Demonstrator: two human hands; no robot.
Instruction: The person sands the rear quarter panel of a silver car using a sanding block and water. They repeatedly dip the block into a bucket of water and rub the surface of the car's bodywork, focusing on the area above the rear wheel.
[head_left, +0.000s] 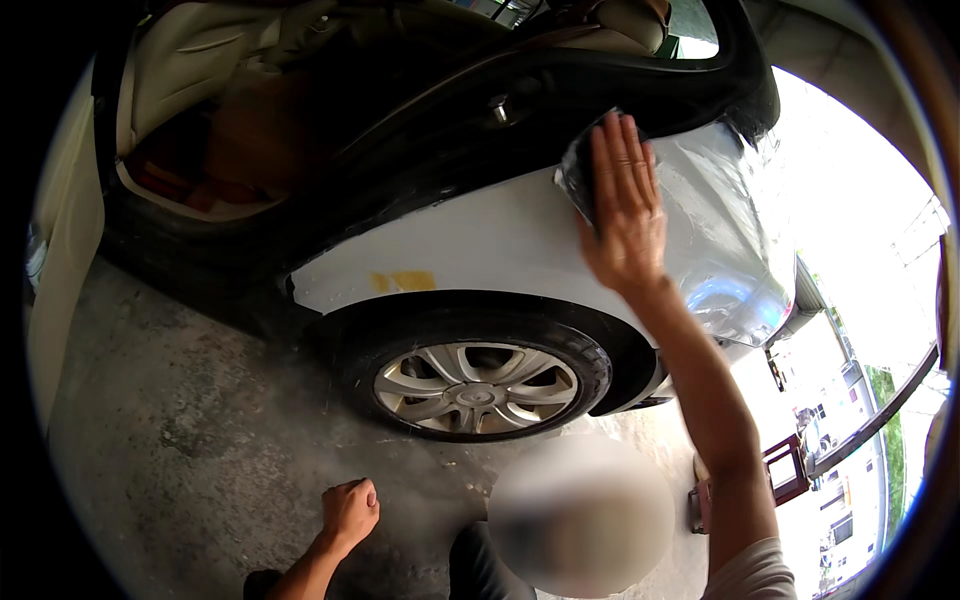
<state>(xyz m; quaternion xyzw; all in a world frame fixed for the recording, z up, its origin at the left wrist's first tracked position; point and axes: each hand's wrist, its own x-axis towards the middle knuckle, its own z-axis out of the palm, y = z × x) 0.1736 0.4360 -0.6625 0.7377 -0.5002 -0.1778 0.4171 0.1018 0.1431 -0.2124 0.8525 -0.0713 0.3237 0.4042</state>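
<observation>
My right hand (628,205) lies against the upper edge of a car's silver-grey fender (500,235), its fingers straight and together. Under the palm and fingers is a thin dark sheet (574,178) with a creased, shiny edge, pressed to the panel; its exact kind is unclear. Low over the floor, away from the car, my left hand (350,512) is closed in a fist, with nothing showing in it. Below the fender sits a wheel (475,393) with a silver multi-spoke rim. Two yellowish patches (412,281) mark the fender above the tyre.
An open door (68,270) stands at the far left, beside the beige interior (195,65). The fender's right end (705,200) looks glossy and wrinkled. Stained concrete (190,400) stretches below. A reddish-brown frame (786,470) stands at the right. A blurred patch hides the bottom centre.
</observation>
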